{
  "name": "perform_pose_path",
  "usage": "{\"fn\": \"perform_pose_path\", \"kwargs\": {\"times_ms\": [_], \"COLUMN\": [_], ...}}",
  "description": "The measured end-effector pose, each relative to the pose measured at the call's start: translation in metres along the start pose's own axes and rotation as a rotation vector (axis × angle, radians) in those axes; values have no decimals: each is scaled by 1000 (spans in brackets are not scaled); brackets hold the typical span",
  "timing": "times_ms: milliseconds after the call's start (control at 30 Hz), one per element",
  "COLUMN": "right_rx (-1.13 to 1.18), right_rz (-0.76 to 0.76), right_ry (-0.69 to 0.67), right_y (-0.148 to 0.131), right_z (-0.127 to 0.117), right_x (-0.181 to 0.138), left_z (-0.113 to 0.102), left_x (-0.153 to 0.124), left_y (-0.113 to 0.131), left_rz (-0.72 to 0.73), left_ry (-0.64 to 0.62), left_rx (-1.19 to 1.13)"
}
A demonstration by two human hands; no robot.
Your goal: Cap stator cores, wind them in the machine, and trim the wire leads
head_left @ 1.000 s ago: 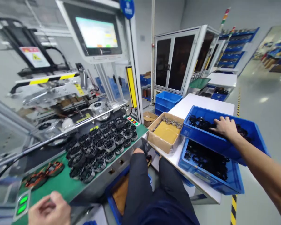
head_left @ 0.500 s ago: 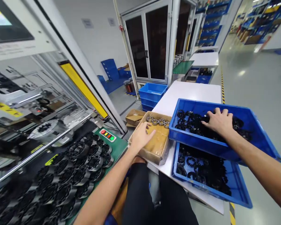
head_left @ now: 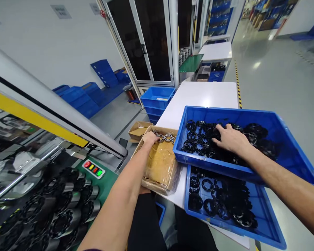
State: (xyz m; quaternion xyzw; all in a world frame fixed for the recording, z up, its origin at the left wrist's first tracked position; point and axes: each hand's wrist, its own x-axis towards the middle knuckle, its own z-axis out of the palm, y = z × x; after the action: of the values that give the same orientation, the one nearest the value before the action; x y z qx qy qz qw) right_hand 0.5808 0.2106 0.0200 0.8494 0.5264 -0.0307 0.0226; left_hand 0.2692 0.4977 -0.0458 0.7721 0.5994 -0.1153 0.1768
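My left hand [head_left: 150, 138] reaches into a plastic-lined cardboard box [head_left: 170, 186], its fingers closed on a grey metal ring [head_left: 156, 132] at the left end of a short row. Other toothed metal rings [head_left: 168, 137] stand along the box's far side. My right hand [head_left: 232, 140] is inside the upper blue bin [head_left: 211, 159], with thumb and fingers spread over a heap of black ring-shaped parts [head_left: 197, 136]. Its fingertips touch the heap and are partly hidden among the parts.
A lower blue bin [head_left: 270, 223] with more black rings [head_left: 208, 184] sits under the upper one on a white table [head_left: 206, 94]. At left, metal cylinders with black rings [head_left: 65, 223] crowd a green bench near a button panel [head_left: 93, 169]. Stacked blue crates [head_left: 157, 96] stand behind.
My left hand has moved to the far left corner of the box and closed on a ring. My right hand stays in the upper bin, shifted over the parts. The view has turned right.
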Motion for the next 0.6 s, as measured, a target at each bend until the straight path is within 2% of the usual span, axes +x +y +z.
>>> {"fn": "perform_pose_path", "kwargs": {"times_ms": [167,333,467,600], "right_rx": [12,52,95,148], "right_rz": [-60,-98,-134,-140], "right_ry": [1,40,47,99], "right_y": [-2,-5,-8,-10], "right_z": [-6,-7,-8,-13], "right_x": [0,0,-1,-4], "left_z": [-6,-6,7,33], "left_x": [4,-22,-52,-75], "left_y": [-8,-36,-55,-48], "left_rz": [112,288,332,260], "left_ry": [-82,-151,-147,-31], "left_rx": [59,76,62,-12]}}
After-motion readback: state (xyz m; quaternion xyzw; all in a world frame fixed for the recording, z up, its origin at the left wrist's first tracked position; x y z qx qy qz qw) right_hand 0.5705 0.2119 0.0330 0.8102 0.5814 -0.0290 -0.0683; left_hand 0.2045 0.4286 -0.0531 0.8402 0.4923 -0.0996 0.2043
